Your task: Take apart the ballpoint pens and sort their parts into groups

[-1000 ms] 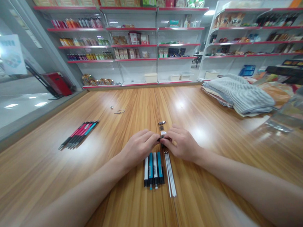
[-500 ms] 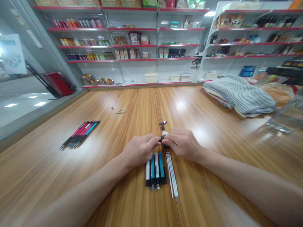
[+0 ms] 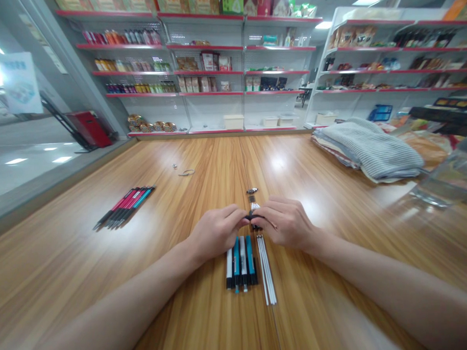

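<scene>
My left hand (image 3: 219,230) and my right hand (image 3: 287,221) meet at the middle of the table, fingertips pinched on a small black pen part (image 3: 249,217) between them. Most of that part is covered by the fingers. Below my left hand lie several white and blue pen barrels (image 3: 243,261) with black ends, side by side. Thin white pen refills (image 3: 266,271) lie to their right, below my right hand. Partly hidden behind the fingers are more black pen parts (image 3: 257,227) and small white pieces (image 3: 255,206). Beyond them sit tiny dark springs (image 3: 251,199) and small shiny metal pieces (image 3: 252,190).
Several red, black and blue pens (image 3: 125,207) lie at the left. A thin loop (image 3: 186,172) and a tiny shiny bit (image 3: 174,166) are farther back. Folded cloths (image 3: 370,147) and a clear container (image 3: 440,175) stand at the right. Stocked shelves (image 3: 207,72) rise behind the table.
Both hands stay almost in place, still pinching the black part, which now shows lying more level between the fingertips. The view shifts very slightly.
</scene>
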{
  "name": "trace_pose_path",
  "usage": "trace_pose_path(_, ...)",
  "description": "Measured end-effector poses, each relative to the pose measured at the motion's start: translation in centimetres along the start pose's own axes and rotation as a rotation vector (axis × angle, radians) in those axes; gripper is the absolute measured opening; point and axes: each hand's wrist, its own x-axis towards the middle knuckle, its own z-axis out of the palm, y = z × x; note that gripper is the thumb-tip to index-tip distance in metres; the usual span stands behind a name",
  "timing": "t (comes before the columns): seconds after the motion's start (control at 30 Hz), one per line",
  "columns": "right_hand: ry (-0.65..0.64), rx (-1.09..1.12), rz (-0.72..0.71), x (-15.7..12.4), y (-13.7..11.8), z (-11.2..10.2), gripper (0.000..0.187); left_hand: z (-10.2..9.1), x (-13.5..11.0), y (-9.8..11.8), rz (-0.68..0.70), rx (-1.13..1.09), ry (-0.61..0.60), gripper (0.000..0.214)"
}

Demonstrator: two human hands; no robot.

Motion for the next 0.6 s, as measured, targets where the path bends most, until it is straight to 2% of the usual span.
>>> trace_pose_path(0.2, -0.109, -0.059, 0.089, 0.25, -0.31, -0.3, 0.022, -0.03, 0.07, -0.26, 0.027, -0.048, 0.086, 0.017)
trace_pose_path(0.6, -0.158, -0.084, 0.075, 0.29, -0.43, -0.04, 0.031, -0.05, 0.1, 0.21, 0.077, 0.016, 0.007, 0.019)
